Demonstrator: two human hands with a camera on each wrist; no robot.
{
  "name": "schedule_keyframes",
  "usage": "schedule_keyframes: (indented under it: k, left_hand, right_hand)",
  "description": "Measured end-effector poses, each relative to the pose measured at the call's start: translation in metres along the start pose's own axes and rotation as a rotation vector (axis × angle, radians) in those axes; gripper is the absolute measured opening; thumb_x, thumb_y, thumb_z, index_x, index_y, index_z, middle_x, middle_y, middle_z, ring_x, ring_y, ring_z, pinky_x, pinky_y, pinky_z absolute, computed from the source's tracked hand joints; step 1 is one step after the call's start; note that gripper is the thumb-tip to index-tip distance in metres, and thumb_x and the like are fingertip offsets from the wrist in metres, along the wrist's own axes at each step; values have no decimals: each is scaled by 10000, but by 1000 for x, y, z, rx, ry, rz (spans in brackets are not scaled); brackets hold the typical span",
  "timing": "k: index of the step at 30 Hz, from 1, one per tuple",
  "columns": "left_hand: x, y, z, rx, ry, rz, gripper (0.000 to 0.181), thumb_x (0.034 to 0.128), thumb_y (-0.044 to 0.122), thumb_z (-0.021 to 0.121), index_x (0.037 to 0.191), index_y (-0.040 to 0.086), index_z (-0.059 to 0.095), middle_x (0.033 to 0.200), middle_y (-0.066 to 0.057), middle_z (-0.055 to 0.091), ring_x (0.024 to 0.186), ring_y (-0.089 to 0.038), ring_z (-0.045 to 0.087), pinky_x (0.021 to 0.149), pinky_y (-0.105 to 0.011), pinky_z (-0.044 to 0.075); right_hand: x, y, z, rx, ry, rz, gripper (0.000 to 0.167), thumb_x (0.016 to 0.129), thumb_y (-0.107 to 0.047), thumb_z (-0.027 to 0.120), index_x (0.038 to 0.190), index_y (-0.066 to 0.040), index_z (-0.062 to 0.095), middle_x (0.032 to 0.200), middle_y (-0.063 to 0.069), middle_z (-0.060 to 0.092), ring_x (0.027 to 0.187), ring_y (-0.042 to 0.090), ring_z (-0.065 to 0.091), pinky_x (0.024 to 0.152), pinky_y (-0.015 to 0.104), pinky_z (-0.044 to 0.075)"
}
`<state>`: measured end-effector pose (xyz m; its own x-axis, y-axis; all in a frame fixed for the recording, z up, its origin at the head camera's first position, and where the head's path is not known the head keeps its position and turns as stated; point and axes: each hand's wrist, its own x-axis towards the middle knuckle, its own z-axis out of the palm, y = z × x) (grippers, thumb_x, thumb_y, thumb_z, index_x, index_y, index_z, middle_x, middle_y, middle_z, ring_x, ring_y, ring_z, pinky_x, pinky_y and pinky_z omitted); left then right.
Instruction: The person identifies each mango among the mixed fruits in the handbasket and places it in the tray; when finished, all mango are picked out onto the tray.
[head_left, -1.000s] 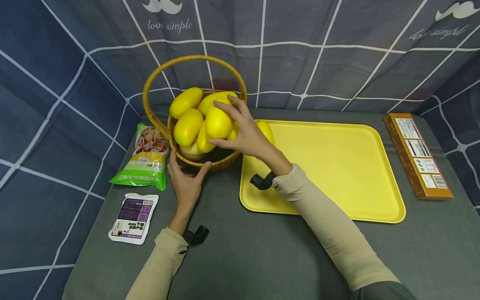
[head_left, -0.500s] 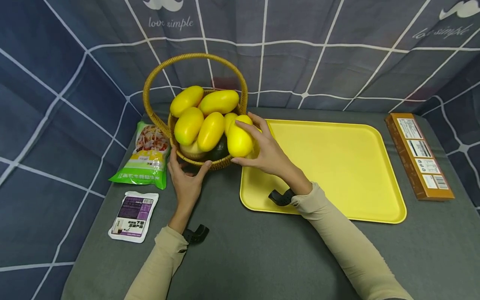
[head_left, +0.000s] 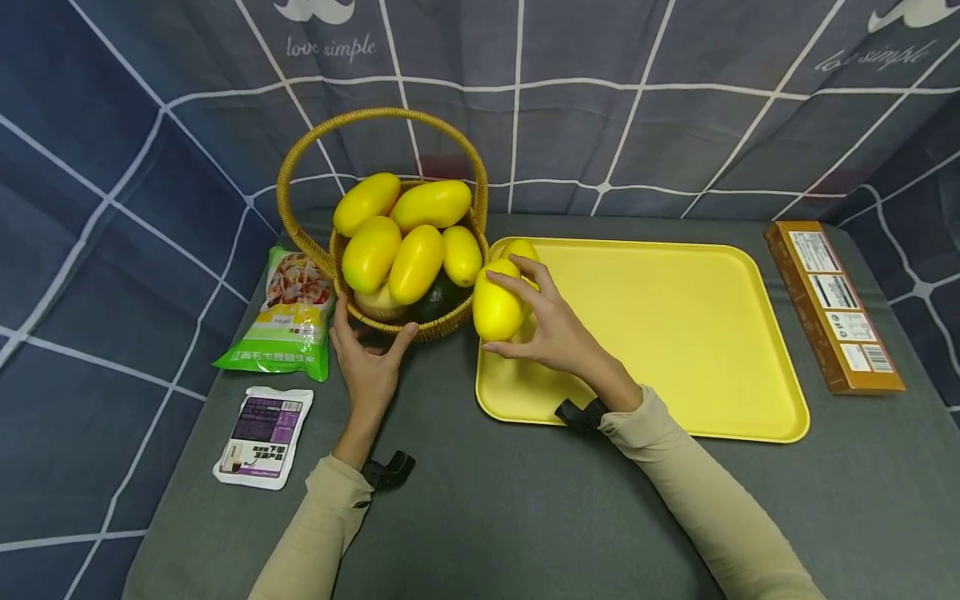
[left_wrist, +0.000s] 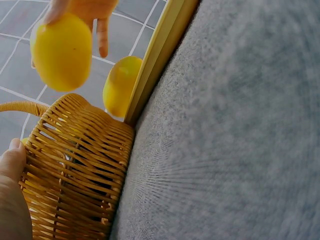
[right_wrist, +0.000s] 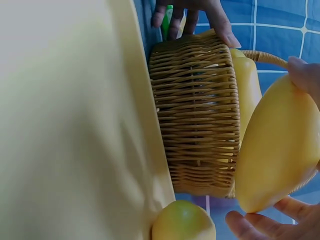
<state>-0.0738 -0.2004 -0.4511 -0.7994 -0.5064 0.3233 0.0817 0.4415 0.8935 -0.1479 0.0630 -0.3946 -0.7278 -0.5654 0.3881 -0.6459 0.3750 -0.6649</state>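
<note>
My right hand (head_left: 558, 327) pinches a yellow mango-like fruit (head_left: 498, 302) over the left edge of the yellow tray (head_left: 660, 333); the right wrist view shows that fruit (right_wrist: 280, 145) between thumb and fingers, off the tray. Another yellow fruit (head_left: 521, 249) lies at the tray's back left corner, partly behind the held one. My left hand (head_left: 367, 367) grips the front left rim of the wicker basket (head_left: 435, 330), its thumb on the rim. Several yellow fruits (head_left: 416, 264), a dark green one (head_left: 441, 298) and a pale one (head_left: 379, 303) fill the basket.
A green and white food bag (head_left: 288, 321) touches or nearly touches the basket's left side. In front of it lies a white and purple packet (head_left: 264, 437). A long brown box (head_left: 835, 308) is right of the tray. Checked cloth (head_left: 570, 142) hangs behind and at both sides.
My right hand has moved from above the basket rightward and toward the front, carrying the yellow fruit out over the tray's edge. My left hand has stayed on the rim.
</note>
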Motion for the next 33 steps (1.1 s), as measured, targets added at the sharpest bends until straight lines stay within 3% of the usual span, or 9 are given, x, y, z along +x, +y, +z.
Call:
schedule_keyframes:
  k: [15,24,33]
  left_hand:
    - [1,0,-1,3,0,-8,1015,769,347,842,1564,276,215,1498,-68,323,1134,-238,466,713,-326,465]
    - [2,1,-1,3,3,-18,1013,767,321,846,1560,288,218,1501,-69,316,1128,-241,458,701,-285,446]
    - [1,2,-1,-11,-4,-18,1001,775,315,841,1558,295,219,1498,-61,324,1125,-235,454,699,-295,447]
  right_hand:
    - [-20,6,-2,-29,-89,-15,855,687,-396,883,1430,-232,494,1531,168,280,1407,304,326,1066,526,398]
    - [-30,9,-5,-20,-215,5,845,672,-508,866,1397,-289,492,1498,99,289,1371,293,335,1029,499,433]
    - [-33,12,-6,-41,-270,25,836,659,-582,843,1378,-320,505,1501,77,273,1378,285,273,1010,505,421]
